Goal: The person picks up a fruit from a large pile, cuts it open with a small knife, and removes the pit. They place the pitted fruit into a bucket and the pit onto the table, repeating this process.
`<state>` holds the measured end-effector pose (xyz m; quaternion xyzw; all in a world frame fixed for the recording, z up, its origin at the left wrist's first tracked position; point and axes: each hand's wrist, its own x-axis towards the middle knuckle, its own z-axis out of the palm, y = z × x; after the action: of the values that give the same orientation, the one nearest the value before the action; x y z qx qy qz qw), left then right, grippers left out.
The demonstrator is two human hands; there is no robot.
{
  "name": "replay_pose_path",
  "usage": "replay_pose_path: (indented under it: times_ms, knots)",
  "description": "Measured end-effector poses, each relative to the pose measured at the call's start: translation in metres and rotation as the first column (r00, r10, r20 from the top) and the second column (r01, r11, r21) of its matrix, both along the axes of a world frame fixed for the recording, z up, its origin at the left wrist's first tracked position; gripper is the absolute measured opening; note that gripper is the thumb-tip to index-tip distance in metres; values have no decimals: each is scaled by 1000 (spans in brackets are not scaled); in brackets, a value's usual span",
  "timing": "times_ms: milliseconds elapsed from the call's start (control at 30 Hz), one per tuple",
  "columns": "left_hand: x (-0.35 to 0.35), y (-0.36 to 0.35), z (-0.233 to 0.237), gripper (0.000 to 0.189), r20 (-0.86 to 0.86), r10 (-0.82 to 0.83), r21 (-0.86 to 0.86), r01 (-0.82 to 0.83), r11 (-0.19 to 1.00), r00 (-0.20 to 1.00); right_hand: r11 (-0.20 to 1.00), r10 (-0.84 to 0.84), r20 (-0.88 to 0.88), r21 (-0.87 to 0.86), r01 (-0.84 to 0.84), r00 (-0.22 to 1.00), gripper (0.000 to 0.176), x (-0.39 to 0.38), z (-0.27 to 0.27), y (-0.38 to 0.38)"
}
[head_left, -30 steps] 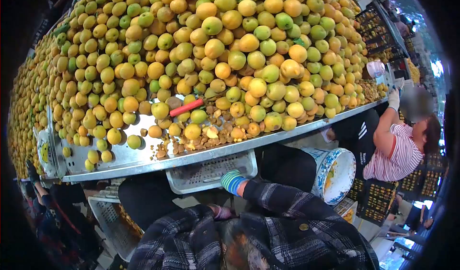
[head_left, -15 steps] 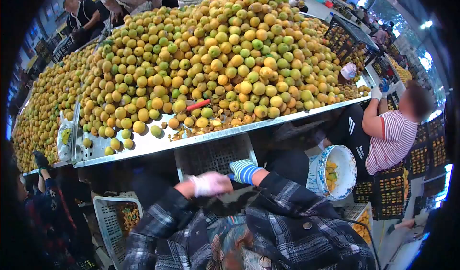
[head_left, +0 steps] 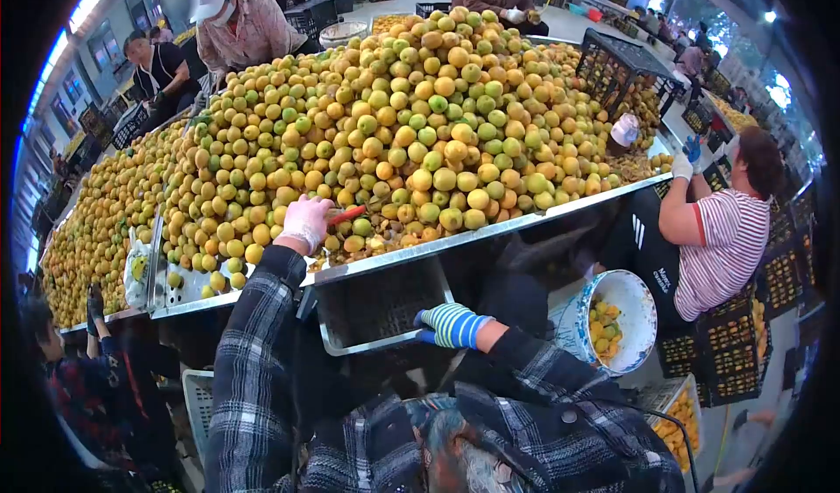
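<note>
My left hand (head_left: 306,220), in a pale pink glove, is at the table's front edge, its fingers closed around the near end of a red-handled tool (head_left: 348,215). The tool's far end is lost among fruit scraps. Round yellow-green fruit (head_left: 376,143) is heaped behind it. My right hand (head_left: 453,325), in a blue, white and green striped glove, hangs low beside the right corner of a dark crate with a grey rim (head_left: 367,348). Its fingers are curled in; whatever they hold is hidden.
To my right stands a white-and-blue bucket (head_left: 646,318) with fruit pieces inside. Beside it a co-worker in a striped shirt (head_left: 722,248) sits near stacked crates (head_left: 713,357). The metal table edge (head_left: 490,233) runs across in front of me. Other people work behind the heap.
My left hand has left my right hand and reached forward to the red-handled tool. My right hand stays low by the crate. The view has tilted up.
</note>
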<state>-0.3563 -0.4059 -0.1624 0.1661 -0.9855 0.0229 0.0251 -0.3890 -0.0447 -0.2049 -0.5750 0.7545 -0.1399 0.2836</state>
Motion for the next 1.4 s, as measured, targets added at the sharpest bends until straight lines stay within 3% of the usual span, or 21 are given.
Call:
replay_pose_path:
  times_ms: [100,133,200,267,333,533,600,667,800,867,933,967,1033,1067,1133,1167,1200,1267,1333,1367,1400]
  knots:
    - [-24,-11,0,28,117,-78,-89,89,992,990,1000,-12,20,-1,12,1000,35,-8,-16,3]
    - [-39,-14,5,26,359,-127,-95,171,981,925,999,-38,40,13,37,998,35,-10,-19,6]
    - [-49,-10,15,23,459,-144,-73,199,977,877,999,-51,-2,19,51,999,34,-7,-12,1]
    - [-56,-10,9,22,509,-156,-86,231,969,846,999,-43,16,0,43,999,33,-7,-10,-5]
    - [-58,-6,15,25,560,-165,-80,251,965,812,995,-23,-5,93,24,1000,34,-8,-6,-14]
    - [-54,-14,21,36,656,-61,108,-13,994,752,988,17,-3,153,-16,1000,32,-5,-5,-27]
    - [-50,-15,18,37,632,-86,89,39,995,770,983,30,-1,183,-29,1000,32,-6,-3,-30]
    - [-45,-18,13,36,585,-142,188,37,981,798,983,37,0,181,-36,999,32,-7,-4,-33]
    - [-30,-11,-9,31,479,-142,127,92,988,866,984,46,-3,170,-44,999,32,-5,-13,-39]
    - [-30,-11,-20,32,461,-101,103,60,993,882,996,32,-13,85,-31,999,29,-3,-16,-37]
    - [-24,-16,-21,33,337,-141,151,95,984,931,995,20,-25,93,-17,1000,29,-4,-15,-38]
    - [-26,-18,-20,37,382,-60,206,-22,978,922,998,2,-26,69,0,1000,30,-7,-13,-38]
    - [-11,-23,-24,47,6,48,406,-46,913,999,990,-129,-2,-58,128,992,31,-13,-9,-38]
    - [-5,-25,-24,53,-137,136,500,-50,865,981,963,-217,39,-153,220,975,32,-15,-9,-38]
    - [5,-9,-22,70,-403,194,672,145,726,895,839,-372,297,-297,456,879,38,-21,-10,-43]
    - [11,25,11,79,-390,247,766,164,622,887,756,-397,490,-304,580,776,39,-23,-17,-50]
    - [10,40,12,84,-440,213,762,237,603,872,713,-342,732,-206,670,589,40,-25,5,-53]
    - [13,87,30,87,-532,151,726,358,587,833,629,-290,856,-165,759,427,44,-29,20,-61]
    - [12,131,43,90,-534,145,777,416,473,833,559,-172,856,-323,763,488,51,-34,28,-64]
    - [14,150,51,92,-542,99,759,435,485,835,526,-167,829,-383,759,533,52,-36,32,-62]
    - [11,163,46,94,-601,17,688,506,520,799,486,-47,838,-456,745,544,48,-33,56,-55]
